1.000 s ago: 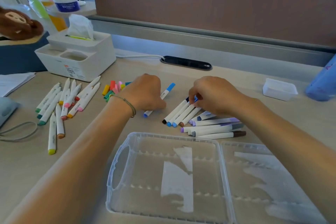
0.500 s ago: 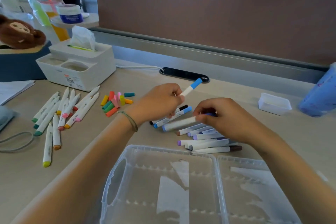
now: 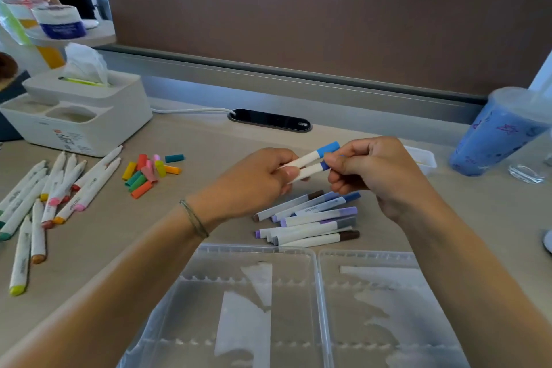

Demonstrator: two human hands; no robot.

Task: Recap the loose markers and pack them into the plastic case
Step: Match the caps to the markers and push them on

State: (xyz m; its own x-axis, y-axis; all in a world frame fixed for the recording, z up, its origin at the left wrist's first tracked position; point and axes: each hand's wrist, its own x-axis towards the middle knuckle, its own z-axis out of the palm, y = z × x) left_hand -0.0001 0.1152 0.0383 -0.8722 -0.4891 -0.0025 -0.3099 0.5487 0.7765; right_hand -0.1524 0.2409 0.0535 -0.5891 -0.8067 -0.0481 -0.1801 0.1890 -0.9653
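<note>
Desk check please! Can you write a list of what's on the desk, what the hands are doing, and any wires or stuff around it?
Surface: tan desk.
Job's things: open plastic case, no markers inside; capped markers piled behind it; uncapped markers on the left; loose caps.
Clutter: white tissue box, blue cup, small white tray.
Hands: left hand holds two blue markers; right hand pinches their capped ends.
Cables: white cable runs into the desk's black port.
Surroundings: brown partition; another person stands far left.
</note>
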